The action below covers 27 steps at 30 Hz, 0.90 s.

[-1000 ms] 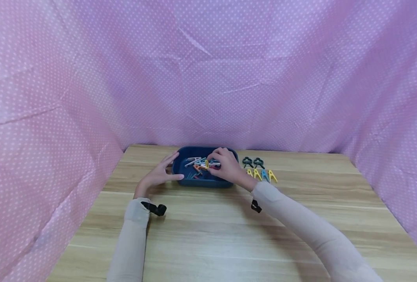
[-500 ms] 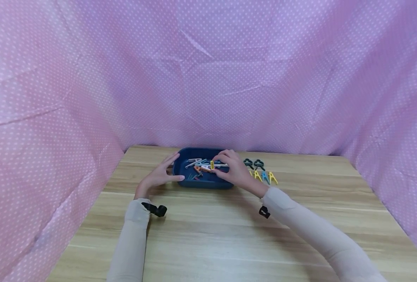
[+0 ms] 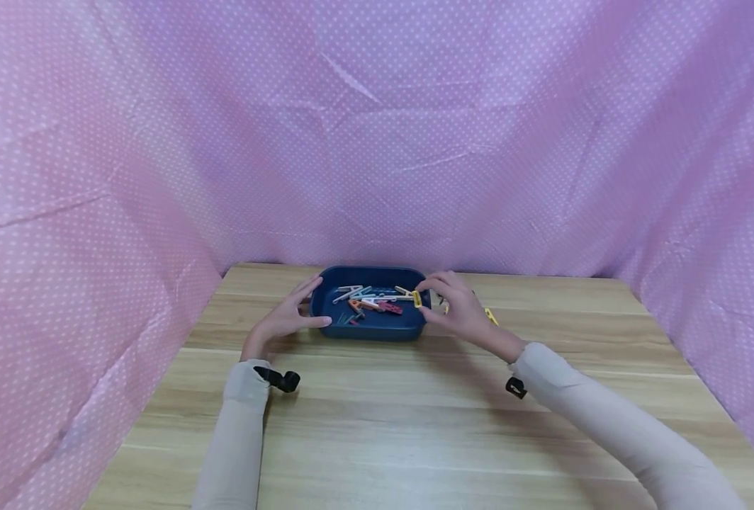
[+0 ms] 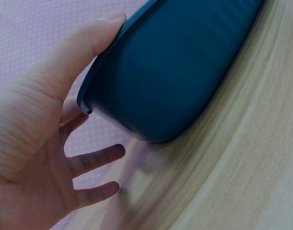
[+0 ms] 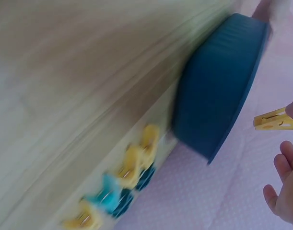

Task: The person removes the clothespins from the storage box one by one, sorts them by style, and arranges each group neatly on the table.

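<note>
My left hand (image 3: 284, 315) rests at the left end of a dark blue plastic tray (image 3: 377, 333). In the left wrist view its thumb lies straight over the rim, while the two lowest fingers stretch out free of the tray wall (image 4: 170, 72). My right hand (image 3: 460, 312) pinches a yellow clothespin (image 3: 418, 299) between thumb and fingertips, over the tray's right end. The right wrist view shows this yellow clothespin (image 5: 276, 121) up above rim height. Inside the tray lie several mixed clothespins, among them an orange one (image 3: 355, 306) and dark red ones (image 3: 390, 307).
Right of the tray, a row of yellow clothespins (image 5: 131, 165) and a light blue one (image 5: 107, 191) lies on the wooden table (image 3: 377, 425), with dark green clips (image 5: 121, 203) behind. My right hand hides most of them in the head view. A pink dotted curtain (image 3: 377, 142) surrounds the table.
My right hand has moved right with the yellow clothespin, from the middle of the tray to its right end, uncovering the dark red clothespins. The left hand has stayed in place.
</note>
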Available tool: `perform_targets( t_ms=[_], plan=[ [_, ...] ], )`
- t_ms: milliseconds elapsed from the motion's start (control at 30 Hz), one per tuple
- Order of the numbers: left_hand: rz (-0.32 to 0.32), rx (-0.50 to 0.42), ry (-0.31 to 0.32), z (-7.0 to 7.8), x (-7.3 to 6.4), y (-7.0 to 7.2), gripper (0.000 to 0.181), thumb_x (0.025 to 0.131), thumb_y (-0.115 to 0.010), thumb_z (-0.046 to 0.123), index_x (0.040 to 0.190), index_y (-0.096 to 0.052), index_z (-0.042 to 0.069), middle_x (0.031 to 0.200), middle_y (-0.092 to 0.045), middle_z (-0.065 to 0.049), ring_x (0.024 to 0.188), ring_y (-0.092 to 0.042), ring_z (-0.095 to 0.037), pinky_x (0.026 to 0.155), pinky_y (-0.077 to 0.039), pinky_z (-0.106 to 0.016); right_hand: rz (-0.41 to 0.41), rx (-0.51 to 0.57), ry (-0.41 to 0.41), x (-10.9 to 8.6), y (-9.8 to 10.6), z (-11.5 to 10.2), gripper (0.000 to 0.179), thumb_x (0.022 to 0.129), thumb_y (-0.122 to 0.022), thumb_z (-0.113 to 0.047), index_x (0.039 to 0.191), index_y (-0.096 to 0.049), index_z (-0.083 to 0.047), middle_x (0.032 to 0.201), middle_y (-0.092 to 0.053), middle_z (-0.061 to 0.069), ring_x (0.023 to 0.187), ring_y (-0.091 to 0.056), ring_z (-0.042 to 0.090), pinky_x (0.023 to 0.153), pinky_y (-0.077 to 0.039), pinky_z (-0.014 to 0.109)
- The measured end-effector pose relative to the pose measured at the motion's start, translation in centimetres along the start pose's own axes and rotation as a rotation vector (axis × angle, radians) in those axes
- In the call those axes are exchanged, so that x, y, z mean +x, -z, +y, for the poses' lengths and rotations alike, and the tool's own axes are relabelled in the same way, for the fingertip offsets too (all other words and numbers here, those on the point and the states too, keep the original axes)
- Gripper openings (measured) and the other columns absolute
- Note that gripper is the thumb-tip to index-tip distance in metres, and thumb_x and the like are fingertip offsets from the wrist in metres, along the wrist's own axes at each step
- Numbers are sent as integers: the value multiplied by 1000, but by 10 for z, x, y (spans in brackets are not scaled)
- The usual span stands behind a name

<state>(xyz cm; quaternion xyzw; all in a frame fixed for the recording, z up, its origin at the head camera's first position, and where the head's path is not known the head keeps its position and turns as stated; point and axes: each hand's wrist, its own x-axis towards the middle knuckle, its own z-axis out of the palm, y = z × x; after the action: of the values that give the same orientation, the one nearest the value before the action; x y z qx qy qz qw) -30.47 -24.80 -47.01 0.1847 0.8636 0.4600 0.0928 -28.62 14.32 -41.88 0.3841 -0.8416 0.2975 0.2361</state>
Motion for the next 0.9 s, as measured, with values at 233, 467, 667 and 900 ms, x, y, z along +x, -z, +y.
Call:
perform_targets(
  t_ms=[233, 467, 667, 900],
  plan=[
    [-3, -5, -7, -2, 1, 0, 97, 92, -77, 30, 166, -14, 23, 173, -5, -4, 152, -26, -43, 118, -31, -65, -14, -56, -3, -21, 24, 23, 35, 77, -82, -2, 110, -71, -3, 110, -68, 13, 107, -62, 31, 92, -52, 50],
    [-8, -1, -2, -1, 1, 0, 98, 92, -78, 31, 165, -14, 23, 173, -5, -3, 152, -27, -43, 118, -32, -64, -34, -126, 19, -43, 47, 44, 37, 72, -82, 3, 107, -71, -1, 107, -68, 15, 102, -63, 34, 87, -52, 51],
    [-7, 2, -13, 1, 1, 0, 99, 92, -78, 32, 166, -13, 20, 173, -5, -5, 151, -28, -45, 117, -33, -64, -71, -167, 46, -58, 63, 63, 38, 69, -83, 6, 104, -70, 0, 103, -68, 16, 97, -64, 35, 84, -53, 52],
    [0, 3, 6, 0, 0, 0, 102, 90, -80, 37, 166, -13, 25, 173, -5, -3, 153, -26, -40, 119, -31, -63, -121, -244, 81, -69, 76, 78, 39, 65, -86, 7, 100, -71, -2, 94, -68, 13, 87, -65, 31, 74, -53, 49]
  ],
)
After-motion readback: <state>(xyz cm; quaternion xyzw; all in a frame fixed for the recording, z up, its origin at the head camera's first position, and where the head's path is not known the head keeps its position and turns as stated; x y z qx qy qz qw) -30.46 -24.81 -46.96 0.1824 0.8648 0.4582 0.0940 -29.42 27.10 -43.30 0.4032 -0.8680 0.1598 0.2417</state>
